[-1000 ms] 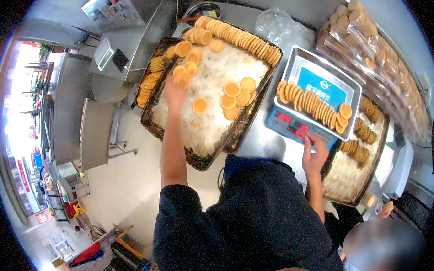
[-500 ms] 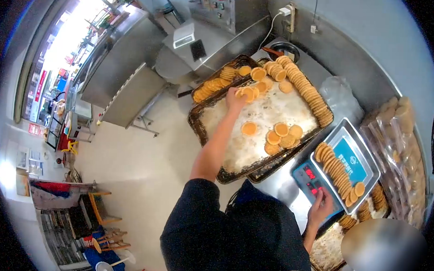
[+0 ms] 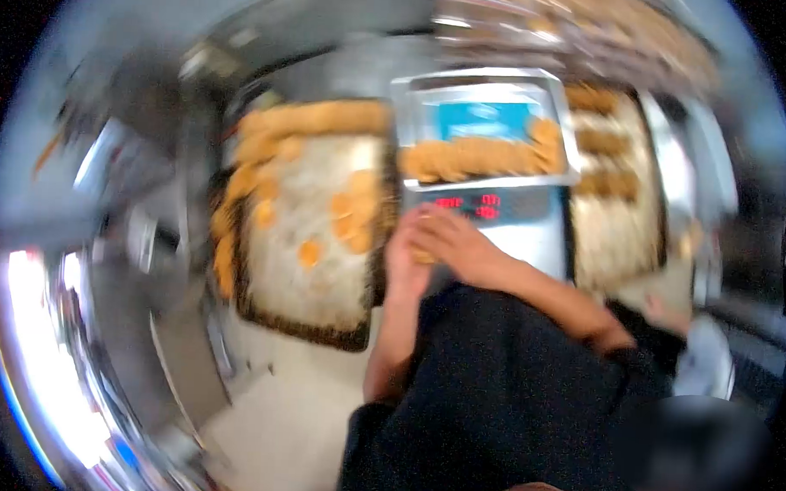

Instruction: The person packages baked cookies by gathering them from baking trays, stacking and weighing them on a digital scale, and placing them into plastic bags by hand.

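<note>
The view is blurred by motion. My left hand (image 3: 407,259) and my right hand (image 3: 464,248) meet in front of the scale (image 3: 533,203), fingers closed around a few round biscuits (image 3: 424,257) that show only as a small patch between them. On the scale rests a metal tray (image 3: 573,148) with a blue sheet and a row of biscuits (image 3: 474,160). To the left, a large dark-edged baking tray (image 3: 275,267) bears a row of biscuits (image 3: 328,119) along its far edge and scattered loose ones, among them a single biscuit (image 3: 310,253).
Another baking tray (image 3: 616,245) with dark biscuit rows (image 3: 605,184) lies at the right. Bags of biscuits (image 3: 582,36) are piled behind the scale. A co-worker's hand (image 3: 666,314) shows at the lower right. Metal equipment stands at the left.
My left hand has moved from the large baking tray to the scale's front with biscuits. My right hand has left the scale's panel and joined it. The view has swung round.
</note>
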`<control>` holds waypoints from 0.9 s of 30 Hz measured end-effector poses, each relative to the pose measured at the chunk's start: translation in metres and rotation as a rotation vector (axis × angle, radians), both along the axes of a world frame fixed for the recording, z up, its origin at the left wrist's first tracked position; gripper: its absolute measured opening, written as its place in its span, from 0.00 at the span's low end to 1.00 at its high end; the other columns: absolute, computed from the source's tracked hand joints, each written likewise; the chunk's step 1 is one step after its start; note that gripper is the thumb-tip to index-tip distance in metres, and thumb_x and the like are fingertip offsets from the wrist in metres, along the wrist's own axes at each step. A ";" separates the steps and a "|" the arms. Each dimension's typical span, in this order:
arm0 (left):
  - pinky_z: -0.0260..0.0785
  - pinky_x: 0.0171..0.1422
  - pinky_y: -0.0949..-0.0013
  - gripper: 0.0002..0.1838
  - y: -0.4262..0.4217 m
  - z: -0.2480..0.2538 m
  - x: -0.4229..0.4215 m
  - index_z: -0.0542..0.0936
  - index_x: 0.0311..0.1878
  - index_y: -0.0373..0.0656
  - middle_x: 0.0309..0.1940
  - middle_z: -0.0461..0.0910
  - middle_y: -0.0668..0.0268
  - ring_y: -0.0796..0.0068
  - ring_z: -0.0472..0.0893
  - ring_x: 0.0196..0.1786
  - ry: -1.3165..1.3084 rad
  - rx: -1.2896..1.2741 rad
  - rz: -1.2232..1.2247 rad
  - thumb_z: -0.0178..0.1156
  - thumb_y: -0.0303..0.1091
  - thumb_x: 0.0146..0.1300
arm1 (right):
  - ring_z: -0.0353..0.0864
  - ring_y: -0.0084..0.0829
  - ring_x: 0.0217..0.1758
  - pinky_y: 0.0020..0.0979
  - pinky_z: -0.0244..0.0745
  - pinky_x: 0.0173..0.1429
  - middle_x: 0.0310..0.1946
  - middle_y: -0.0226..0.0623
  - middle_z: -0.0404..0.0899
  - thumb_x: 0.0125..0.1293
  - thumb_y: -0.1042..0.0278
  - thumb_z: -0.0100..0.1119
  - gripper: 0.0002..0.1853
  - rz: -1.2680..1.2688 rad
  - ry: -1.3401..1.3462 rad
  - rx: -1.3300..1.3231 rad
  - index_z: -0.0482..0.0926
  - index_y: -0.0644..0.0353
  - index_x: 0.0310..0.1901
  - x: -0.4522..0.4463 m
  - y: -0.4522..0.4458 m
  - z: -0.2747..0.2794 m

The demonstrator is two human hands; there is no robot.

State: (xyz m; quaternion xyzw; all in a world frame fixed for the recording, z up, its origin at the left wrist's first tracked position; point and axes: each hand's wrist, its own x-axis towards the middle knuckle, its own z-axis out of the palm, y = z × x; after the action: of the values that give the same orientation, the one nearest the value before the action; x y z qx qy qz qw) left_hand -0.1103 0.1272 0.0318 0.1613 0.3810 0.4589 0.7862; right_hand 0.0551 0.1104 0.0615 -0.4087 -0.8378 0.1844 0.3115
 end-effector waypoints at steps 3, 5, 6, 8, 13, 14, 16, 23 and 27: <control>0.72 0.72 0.54 0.30 0.001 -0.023 0.003 0.72 0.72 0.36 0.62 0.81 0.56 0.58 0.81 0.64 0.019 -0.030 -0.101 0.42 0.51 0.84 | 0.77 0.50 0.69 0.48 0.74 0.73 0.68 0.47 0.77 0.66 0.71 0.60 0.27 -0.102 0.042 -0.081 0.76 0.57 0.68 0.024 -0.018 -0.018; 0.72 0.68 0.55 0.39 -0.004 0.003 0.018 0.70 0.73 0.34 0.58 0.82 0.54 0.57 0.81 0.63 0.053 -0.065 -0.153 0.36 0.63 0.85 | 0.82 0.51 0.64 0.48 0.77 0.70 0.64 0.47 0.80 0.67 0.69 0.60 0.26 -0.096 0.099 -0.101 0.77 0.59 0.67 0.042 -0.024 -0.019; 0.72 0.68 0.55 0.39 -0.004 0.001 0.017 0.70 0.73 0.34 0.58 0.82 0.54 0.57 0.81 0.63 0.049 -0.069 -0.173 0.36 0.63 0.85 | 0.84 0.52 0.59 0.48 0.79 0.65 0.59 0.48 0.83 0.67 0.65 0.62 0.24 -0.235 0.160 -0.126 0.79 0.60 0.64 0.055 -0.026 -0.009; 0.72 0.65 0.55 0.43 -0.007 -0.009 0.011 0.70 0.72 0.33 0.54 0.83 0.54 0.57 0.82 0.60 0.144 0.105 -0.390 0.32 0.67 0.84 | 0.87 0.54 0.51 0.49 0.81 0.56 0.50 0.50 0.87 0.67 0.59 0.66 0.22 -0.619 0.243 -0.122 0.82 0.60 0.59 0.085 -0.030 -0.013; 0.74 0.62 0.58 0.33 -0.016 -0.013 0.020 0.71 0.70 0.32 0.49 0.84 0.54 0.61 0.83 0.55 0.247 0.135 -0.439 0.38 0.56 0.87 | 0.85 0.55 0.47 0.47 0.81 0.53 0.45 0.51 0.87 0.66 0.59 0.70 0.22 -1.226 0.106 -0.061 0.84 0.62 0.57 0.186 0.001 -0.020; 0.74 0.62 0.59 0.29 -0.016 -0.015 0.023 0.72 0.69 0.32 0.49 0.84 0.55 0.62 0.83 0.55 0.290 0.178 -0.483 0.41 0.52 0.88 | 0.85 0.55 0.47 0.47 0.81 0.53 0.45 0.51 0.87 0.66 0.59 0.70 0.22 -1.232 0.109 -0.056 0.84 0.62 0.57 0.196 0.009 -0.024; 0.75 0.60 0.63 0.22 -0.015 -0.012 0.031 0.73 0.67 0.33 0.48 0.84 0.56 0.66 0.84 0.53 0.324 0.185 -0.516 0.48 0.43 0.87 | 0.84 0.52 0.51 0.45 0.80 0.57 0.46 0.50 0.86 0.65 0.62 0.70 0.22 -1.152 0.027 0.066 0.83 0.59 0.59 0.211 0.024 -0.031; 0.75 0.59 0.63 0.20 -0.019 -0.003 0.030 0.74 0.65 0.33 0.47 0.84 0.57 0.66 0.84 0.52 0.321 0.194 -0.481 0.49 0.42 0.87 | 0.76 0.47 0.68 0.45 0.73 0.72 0.61 0.43 0.83 0.59 0.55 0.78 0.32 -0.791 -0.280 -0.006 0.82 0.57 0.64 0.210 0.047 -0.062; 0.75 0.58 0.63 0.19 -0.030 -0.006 0.021 0.75 0.65 0.33 0.47 0.84 0.57 0.66 0.84 0.51 0.333 0.194 -0.423 0.49 0.40 0.86 | 0.75 0.52 0.68 0.49 0.68 0.74 0.64 0.47 0.80 0.59 0.44 0.78 0.36 -0.838 -0.225 0.030 0.81 0.59 0.63 0.204 0.038 -0.063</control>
State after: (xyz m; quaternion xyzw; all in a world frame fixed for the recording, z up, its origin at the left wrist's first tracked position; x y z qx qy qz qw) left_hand -0.0889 0.0968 0.0263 0.3850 0.4172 0.2860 0.7720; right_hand 0.2593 0.1479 -0.0010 -0.7265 -0.6309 -0.0157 0.2720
